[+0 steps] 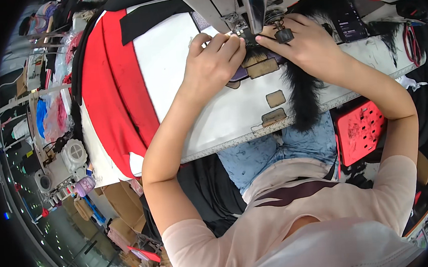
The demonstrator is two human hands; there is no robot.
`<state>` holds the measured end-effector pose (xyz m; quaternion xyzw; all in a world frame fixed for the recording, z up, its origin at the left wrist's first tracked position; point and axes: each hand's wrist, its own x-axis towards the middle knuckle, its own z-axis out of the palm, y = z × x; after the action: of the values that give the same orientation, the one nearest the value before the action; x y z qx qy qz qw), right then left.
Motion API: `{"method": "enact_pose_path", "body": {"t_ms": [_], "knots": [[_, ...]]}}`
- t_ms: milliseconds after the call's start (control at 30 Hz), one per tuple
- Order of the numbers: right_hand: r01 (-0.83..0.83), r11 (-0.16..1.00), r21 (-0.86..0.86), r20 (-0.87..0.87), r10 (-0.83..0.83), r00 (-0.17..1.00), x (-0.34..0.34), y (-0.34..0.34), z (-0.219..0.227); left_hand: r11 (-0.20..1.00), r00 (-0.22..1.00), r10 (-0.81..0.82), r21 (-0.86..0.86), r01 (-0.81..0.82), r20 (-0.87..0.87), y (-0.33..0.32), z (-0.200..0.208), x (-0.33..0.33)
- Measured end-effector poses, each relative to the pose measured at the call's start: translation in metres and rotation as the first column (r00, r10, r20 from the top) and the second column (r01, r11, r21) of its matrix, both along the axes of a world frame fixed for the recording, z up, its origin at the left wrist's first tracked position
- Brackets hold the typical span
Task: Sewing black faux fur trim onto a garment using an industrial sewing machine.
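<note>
My left hand (213, 61) is closed, its curled fingers at the left of the sewing machine's presser foot (239, 27), on the edge of a black fur strip (305, 97). From the other side my right hand (312, 42) reaches in behind the thread tension knob (283, 34). Its thumb presses the fur just right of the foot, while the other fingertips are partly hidden by the machine. The fur runs from under the foot and hangs down over the table's front edge toward my lap. The needle itself cannot be made out.
Red and black cloth (116, 85) lies on the white table (169, 57) at the left. A ruler strip (244, 141) edges the table's front. A phone (350, 24) and more black fur (390, 39) lie at the right. Below stands a red plastic stool (363, 133).
</note>
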<state>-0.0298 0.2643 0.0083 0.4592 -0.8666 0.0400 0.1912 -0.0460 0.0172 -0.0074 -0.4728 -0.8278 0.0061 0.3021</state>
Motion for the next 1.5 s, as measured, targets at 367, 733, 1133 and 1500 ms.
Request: {"method": "enact_pose_path", "body": {"t_ms": [367, 733, 1133, 1500], "knots": [[0.114, 0.978, -0.176, 0.062, -0.105, 0.993, 0.015, 0.019, 0.002, 0.998, 0.997, -0.008, 0.055, 0.003, 0.075, 0.002, 0.003, 0.002], [0.304, 0.952, 0.023, 0.040, -0.305, 0.951, -0.009, 0.022, -0.006, 0.998, 0.998, 0.021, 0.064, -0.025, 0.062, 0.002, -0.001, 0.003], [-0.010, 0.992, -0.127, -0.027, 0.007, 1.000, -0.016, -0.011, -0.008, 0.994, 0.992, 0.044, 0.096, -0.056, 0.118, 0.000, -0.002, 0.001], [0.080, 0.945, -0.318, 0.168, -0.027, 0.985, -0.030, -0.024, -0.027, 0.971, 0.978, 0.009, 0.231, -0.058, 0.207, -0.002, -0.001, -0.009]]}}
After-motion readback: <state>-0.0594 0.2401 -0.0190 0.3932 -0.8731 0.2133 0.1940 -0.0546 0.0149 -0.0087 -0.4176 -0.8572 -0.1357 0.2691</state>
